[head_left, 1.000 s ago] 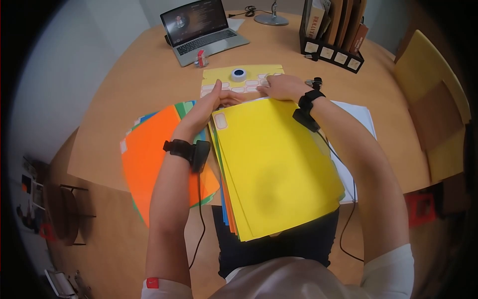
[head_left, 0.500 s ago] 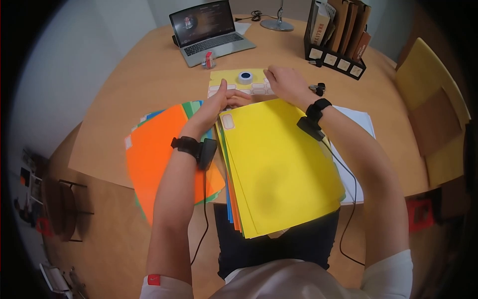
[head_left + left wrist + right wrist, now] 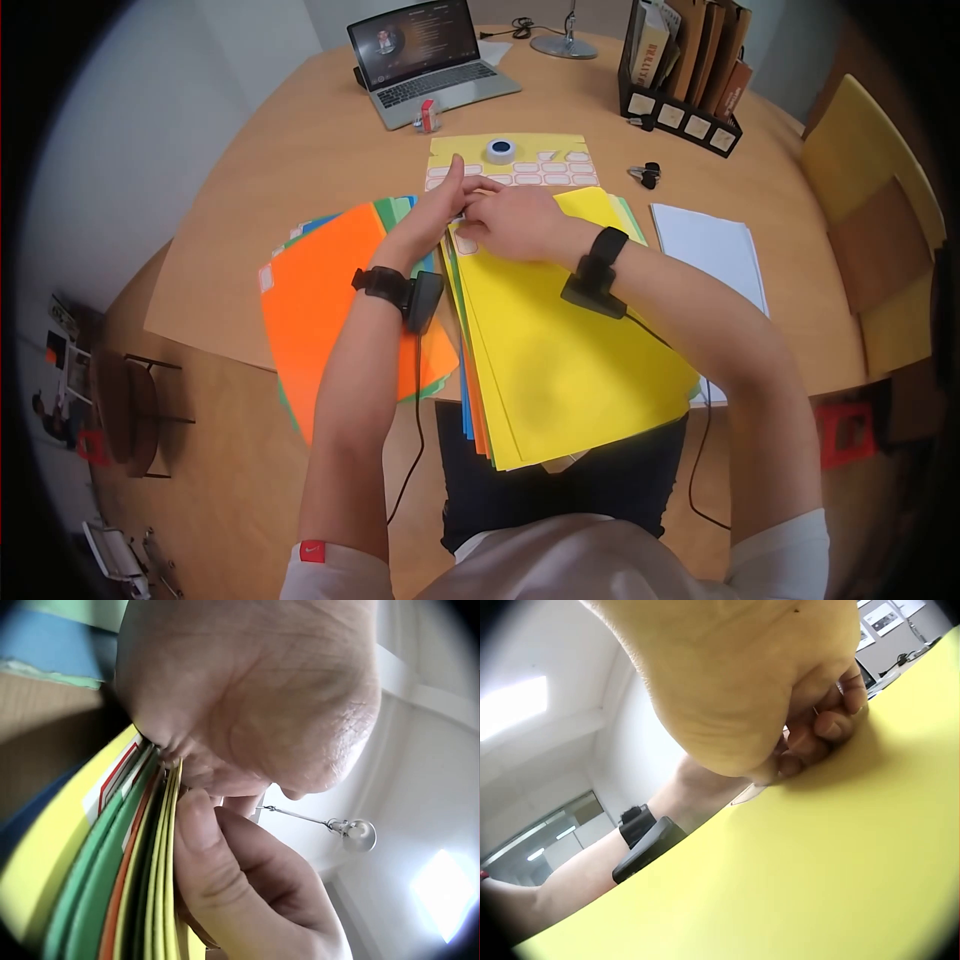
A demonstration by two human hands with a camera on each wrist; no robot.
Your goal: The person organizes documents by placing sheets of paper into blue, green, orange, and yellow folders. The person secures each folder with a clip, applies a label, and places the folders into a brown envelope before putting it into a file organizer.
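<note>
The yellow-topped folder stack [image 3: 570, 340] lies over the table's near edge; its top-left corner bears a red-edged label [image 3: 467, 245]. My left hand [image 3: 432, 218] rests at that corner, thumb raised and fingers reaching toward the right hand. With fingers curled, my right hand [image 3: 520, 222] pinches the yellow folders at the same corner. The left wrist view shows the right thumb [image 3: 199, 821] against the yellow edges [image 3: 171, 847], below the left palm [image 3: 255, 682]. The right wrist view has curled right fingers [image 3: 810, 742] on the yellow cover [image 3: 817, 847]; their grip is partly hidden.
Orange and green folders [image 3: 325, 290] lie to the left, white paper [image 3: 710, 245] to the right. Beyond the stack are a label sheet [image 3: 445, 150] bearing a white roll [image 3: 500, 151], black clips [image 3: 648, 175], a laptop [image 3: 430, 85] and a file rack [image 3: 683, 120].
My right hand has come from the label sheet back to the stack's top-left corner, now beside my left hand. My left hand has stayed at the corner.
</note>
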